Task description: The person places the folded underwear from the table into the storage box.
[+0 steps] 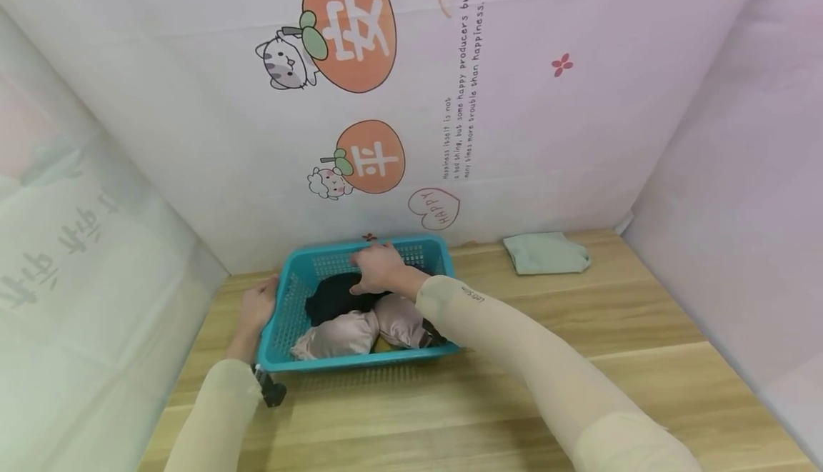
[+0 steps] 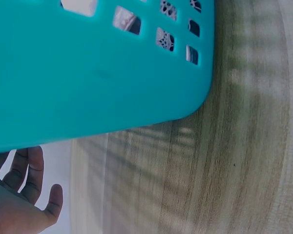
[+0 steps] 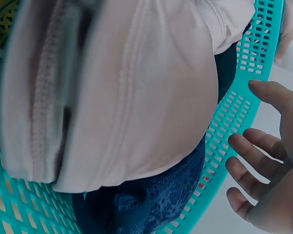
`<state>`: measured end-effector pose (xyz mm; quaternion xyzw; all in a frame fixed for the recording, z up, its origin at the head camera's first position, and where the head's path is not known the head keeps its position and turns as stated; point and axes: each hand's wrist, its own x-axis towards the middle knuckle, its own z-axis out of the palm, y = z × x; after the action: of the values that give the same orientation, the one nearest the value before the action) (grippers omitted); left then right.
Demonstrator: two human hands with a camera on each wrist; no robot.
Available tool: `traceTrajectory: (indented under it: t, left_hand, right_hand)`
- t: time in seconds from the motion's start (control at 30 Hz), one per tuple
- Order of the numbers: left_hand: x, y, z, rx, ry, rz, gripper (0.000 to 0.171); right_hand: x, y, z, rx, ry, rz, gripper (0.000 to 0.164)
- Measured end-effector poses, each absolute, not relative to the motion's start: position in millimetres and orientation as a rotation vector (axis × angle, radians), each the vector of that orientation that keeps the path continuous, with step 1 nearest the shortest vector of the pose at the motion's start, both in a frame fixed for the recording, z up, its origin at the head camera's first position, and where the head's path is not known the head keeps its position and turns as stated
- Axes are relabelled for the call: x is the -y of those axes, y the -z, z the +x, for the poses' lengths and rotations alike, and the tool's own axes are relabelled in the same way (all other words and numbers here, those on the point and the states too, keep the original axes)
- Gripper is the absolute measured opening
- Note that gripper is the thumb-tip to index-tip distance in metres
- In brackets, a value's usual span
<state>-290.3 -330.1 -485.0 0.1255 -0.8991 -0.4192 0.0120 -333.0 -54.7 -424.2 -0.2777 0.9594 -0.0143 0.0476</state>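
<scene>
A teal plastic basket [image 1: 360, 365] holds several bras. A pale pink satin bra [image 1: 341, 336] lies at the front, and a dark bra [image 1: 337, 299] lies behind it; the right wrist view shows navy lace [image 3: 178, 195] on a dark one. My left hand [image 1: 258, 304] rests against the outside of the basket's left rim, its fingers reaching the wall in the left wrist view. Above the bras, toward the back rim, hovers my right hand [image 1: 381, 268]. Its fingers are spread and loosely bent in the right wrist view, with nothing between them.
A folded pale green cloth [image 1: 546, 253] lies on the wooden table [image 1: 579, 322], to the right of the basket near the back wall. Printed cloth walls [image 1: 527, 136] enclose the table at the back and both sides. The basket stands close to the back wall.
</scene>
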Motion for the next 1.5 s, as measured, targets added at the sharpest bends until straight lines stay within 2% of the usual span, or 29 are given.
traceTrajectory:
  t: [0.27, 0.5, 1.27, 1.5]
  left_hand:
    - [332.5, 490.7, -291.1, 2.789, 1.295, 0.37, 0.071]
    - [335.1, 491.0, -291.4, 2.794, 1.286, 0.378, 0.079]
    - [329.5, 485.0, -289.2, 2.802, 1.295, 0.418, 0.082]
    - [330.0, 486.5, -289.6, 2.814, 1.316, 0.432, 0.076]
  right_hand:
    - [46.0, 420.5, -331.3, -2.916, 0.1, -0.851, 0.045]
    - [37.9, 416.5, -329.9, -2.916, 0.152, -0.87, 0.039]
    - [9.2, 413.4, -334.0, -2.954, 0.176, -0.897, 0.035]
    - [0.0, 413.0, -332.9, -2.969, 0.194, -0.888, 0.035]
